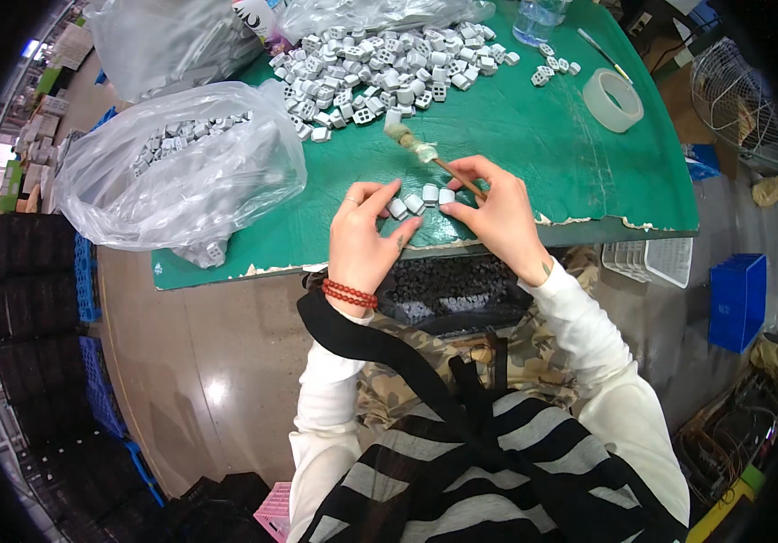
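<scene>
A short row of small grey-white block-shaped parts (429,194) lies on the green table between my hands. My left hand (363,237) is beside the row's left end, its thumb and index finger spread apart around the nearest parts. A thin brown stick (457,177) with a lumpy, wrapped pale-green tip (400,136) is held in my right hand (499,210), pointing up and left over the table. The right thumb and index finger also reach the part at the row's right end. Whether they pinch it is hard to tell.
Beyond my hands is a large pile of similar parts (380,68). An open clear plastic bag (253,167) with more parts stands left. At the right are a tape roll (612,100), a pen (604,54) and a water bottle (536,20). The table's front edge (579,220) is frayed.
</scene>
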`<move>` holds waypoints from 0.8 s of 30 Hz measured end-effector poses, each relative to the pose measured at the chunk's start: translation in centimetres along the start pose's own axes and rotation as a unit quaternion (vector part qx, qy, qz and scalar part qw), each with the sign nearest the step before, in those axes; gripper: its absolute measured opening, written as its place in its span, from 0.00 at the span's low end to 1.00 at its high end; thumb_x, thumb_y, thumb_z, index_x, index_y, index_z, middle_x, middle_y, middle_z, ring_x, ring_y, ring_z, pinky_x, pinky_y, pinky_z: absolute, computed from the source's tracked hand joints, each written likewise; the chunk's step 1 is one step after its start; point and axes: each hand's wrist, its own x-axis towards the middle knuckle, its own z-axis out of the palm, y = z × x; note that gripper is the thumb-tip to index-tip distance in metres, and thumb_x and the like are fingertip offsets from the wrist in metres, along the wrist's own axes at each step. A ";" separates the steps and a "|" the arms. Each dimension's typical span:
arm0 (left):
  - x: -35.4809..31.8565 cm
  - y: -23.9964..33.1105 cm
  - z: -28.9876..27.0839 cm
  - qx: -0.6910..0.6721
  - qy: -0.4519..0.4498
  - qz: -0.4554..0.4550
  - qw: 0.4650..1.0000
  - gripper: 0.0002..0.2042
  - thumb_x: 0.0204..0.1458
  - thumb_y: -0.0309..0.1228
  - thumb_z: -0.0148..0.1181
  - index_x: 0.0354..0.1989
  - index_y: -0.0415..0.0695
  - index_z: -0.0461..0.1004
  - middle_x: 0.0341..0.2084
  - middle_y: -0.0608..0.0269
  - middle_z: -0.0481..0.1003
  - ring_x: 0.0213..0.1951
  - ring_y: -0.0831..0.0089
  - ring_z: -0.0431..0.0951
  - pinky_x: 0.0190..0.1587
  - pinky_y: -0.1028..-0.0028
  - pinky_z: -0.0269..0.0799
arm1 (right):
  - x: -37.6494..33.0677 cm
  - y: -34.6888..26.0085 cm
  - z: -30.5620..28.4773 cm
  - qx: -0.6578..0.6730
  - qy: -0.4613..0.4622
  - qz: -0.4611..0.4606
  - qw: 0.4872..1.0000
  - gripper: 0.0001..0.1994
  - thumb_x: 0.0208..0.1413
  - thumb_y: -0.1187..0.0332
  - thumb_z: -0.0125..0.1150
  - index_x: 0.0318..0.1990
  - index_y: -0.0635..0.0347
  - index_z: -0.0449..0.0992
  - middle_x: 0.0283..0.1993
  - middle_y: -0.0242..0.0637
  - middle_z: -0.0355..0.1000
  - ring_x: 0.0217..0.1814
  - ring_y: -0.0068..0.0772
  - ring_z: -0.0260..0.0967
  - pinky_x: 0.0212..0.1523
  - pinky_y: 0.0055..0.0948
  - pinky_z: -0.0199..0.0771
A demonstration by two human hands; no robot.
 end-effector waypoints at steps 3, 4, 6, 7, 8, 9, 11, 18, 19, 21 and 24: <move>0.4 -0.4 0.8 0.048 -0.001 0.051 0.998 0.21 0.36 0.30 0.75 0.43 0.45 0.81 0.33 0.63 0.75 0.30 0.70 0.75 0.33 0.73 0.71 | 0.3 0.0 -0.1 -0.010 -0.022 0.002 1.000 0.21 0.40 0.77 0.70 0.46 0.61 0.75 0.37 0.38 0.79 0.33 0.35 0.74 0.35 0.31 0.71; 0.5 -0.6 0.9 0.046 -0.019 0.042 0.998 0.19 0.37 0.30 0.75 0.42 0.46 0.81 0.32 0.62 0.74 0.31 0.68 0.75 0.33 0.72 0.72 | 0.3 0.1 -0.2 -0.010 -0.022 0.002 1.000 0.21 0.40 0.77 0.70 0.46 0.61 0.75 0.37 0.38 0.79 0.33 0.35 0.74 0.35 0.31 0.71; 0.9 -1.0 0.5 0.035 -0.039 0.058 0.997 0.19 0.37 0.30 0.74 0.42 0.47 0.81 0.32 0.62 0.74 0.31 0.68 0.75 0.34 0.72 0.72 | 0.4 0.3 -0.4 0.001 -0.029 -0.015 0.999 0.21 0.40 0.77 0.70 0.47 0.61 0.75 0.37 0.37 0.79 0.36 0.35 0.76 0.36 0.31 0.71; 1.2 -1.1 0.3 0.024 -0.060 0.074 0.995 0.18 0.38 0.29 0.74 0.41 0.47 0.82 0.32 0.62 0.74 0.31 0.68 0.75 0.34 0.72 0.72 | 0.5 0.5 -0.6 0.000 -0.028 -0.014 1.000 0.21 0.40 0.77 0.70 0.47 0.61 0.75 0.37 0.37 0.79 0.36 0.35 0.76 0.36 0.31 0.71; 1.4 -1.1 0.1 0.006 -0.074 0.070 0.995 0.17 0.39 0.28 0.73 0.42 0.48 0.81 0.33 0.62 0.74 0.32 0.69 0.75 0.33 0.72 0.72 | 0.6 0.6 -0.7 -0.003 -0.039 -0.014 0.999 0.22 0.40 0.78 0.71 0.47 0.62 0.75 0.38 0.36 0.79 0.40 0.29 0.75 0.37 0.28 0.71; 1.5 -1.3 0.1 0.006 -0.074 0.069 0.995 0.17 0.39 0.28 0.73 0.42 0.48 0.81 0.33 0.62 0.74 0.32 0.69 0.75 0.33 0.72 0.72 | 0.6 0.6 -0.7 -0.006 -0.051 -0.013 0.999 0.23 0.39 0.78 0.72 0.47 0.62 0.75 0.39 0.35 0.79 0.44 0.23 0.74 0.39 0.25 0.71; 1.9 -1.6 0.2 0.021 -0.057 0.110 0.992 0.17 0.40 0.28 0.72 0.41 0.47 0.81 0.33 0.62 0.74 0.31 0.69 0.75 0.33 0.72 0.72 | 0.5 0.6 -0.7 0.007 -0.049 -0.024 0.998 0.22 0.41 0.78 0.71 0.47 0.62 0.74 0.38 0.34 0.79 0.44 0.23 0.74 0.39 0.24 0.71; 2.3 0.6 0.6 0.099 -0.016 0.097 0.990 0.32 0.30 0.36 0.78 0.51 0.52 0.75 0.44 0.67 0.74 0.49 0.64 0.67 0.53 0.63 0.60 | -0.2 2.4 -6.9 0.151 -0.053 0.002 0.987 0.07 0.60 0.69 0.60 0.42 0.62 0.74 0.28 0.25 0.67 0.28 0.14 0.63 0.27 0.17 0.63; 2.2 1.0 1.0 0.090 -0.009 0.097 0.991 0.33 0.30 0.37 0.78 0.51 0.53 0.74 0.45 0.68 0.74 0.49 0.64 0.67 0.55 0.62 0.57 | -0.1 2.9 -8.0 0.144 -0.081 -0.004 0.986 0.07 0.60 0.68 0.59 0.41 0.61 0.73 0.24 0.24 0.65 0.25 0.13 0.60 0.24 0.18 0.59; 2.6 0.4 2.4 0.046 -0.034 0.095 0.994 0.35 0.31 0.37 0.78 0.51 0.51 0.67 0.44 0.71 0.76 0.51 0.66 0.66 0.56 0.63 0.51 | -0.2 3.0 -9.1 0.088 -0.108 -0.008 0.990 0.06 0.60 0.68 0.59 0.39 0.62 0.73 0.22 0.24 0.64 0.23 0.14 0.58 0.23 0.20 0.56; 2.8 -0.1 3.3 0.031 -0.067 0.094 0.993 0.37 0.34 0.35 0.78 0.52 0.46 0.59 0.41 0.71 0.77 0.51 0.70 0.68 0.54 0.65 0.50 | 0.2 2.5 -9.7 -0.010 -0.152 -0.033 0.988 0.05 0.60 0.70 0.58 0.36 0.63 0.74 0.21 0.25 0.63 0.22 0.14 0.57 0.22 0.21 0.54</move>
